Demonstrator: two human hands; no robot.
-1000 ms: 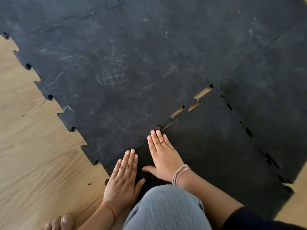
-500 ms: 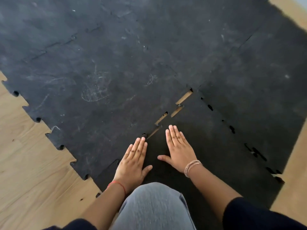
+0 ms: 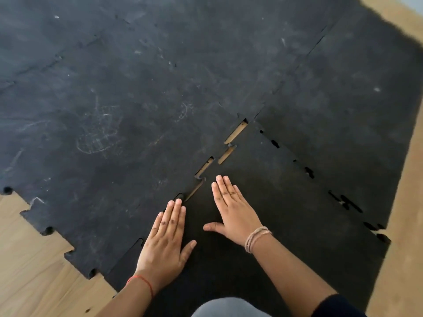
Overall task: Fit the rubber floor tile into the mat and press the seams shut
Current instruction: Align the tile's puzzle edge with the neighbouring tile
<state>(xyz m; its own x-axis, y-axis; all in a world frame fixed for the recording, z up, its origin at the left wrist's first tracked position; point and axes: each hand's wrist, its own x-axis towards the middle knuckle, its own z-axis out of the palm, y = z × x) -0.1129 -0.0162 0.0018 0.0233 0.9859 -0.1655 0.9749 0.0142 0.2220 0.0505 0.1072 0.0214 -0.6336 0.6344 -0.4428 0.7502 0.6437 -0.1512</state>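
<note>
A dark rubber tile [image 3: 286, 213] lies at the near right corner of a large black interlocking mat [image 3: 137, 88]. Its left seam [image 3: 225, 154] stands partly apart, with strips of wooden floor showing through several gaps. Its right seam [image 3: 309, 172] shows dark holes between the teeth. My left hand [image 3: 166, 239] lies flat, fingers together, on the near stretch of the left seam, fingertips by a gap. My right hand [image 3: 233, 209] rests flat on the tile just right of that seam, thumb spread. Neither hand holds anything.
Light wooden floor [image 3: 34, 271] lies bare to the left of the mat's toothed edge and along the right side [image 3: 407, 202]. My grey-clad knee [image 3: 229, 308] is at the bottom middle, on the tile. Chalky scuff marks [image 3: 98, 136] cover the mat.
Both hands have slid forward along the left seam, away from my body. The camera has moved forward with them, and the seam's near stretch now looks closed.
</note>
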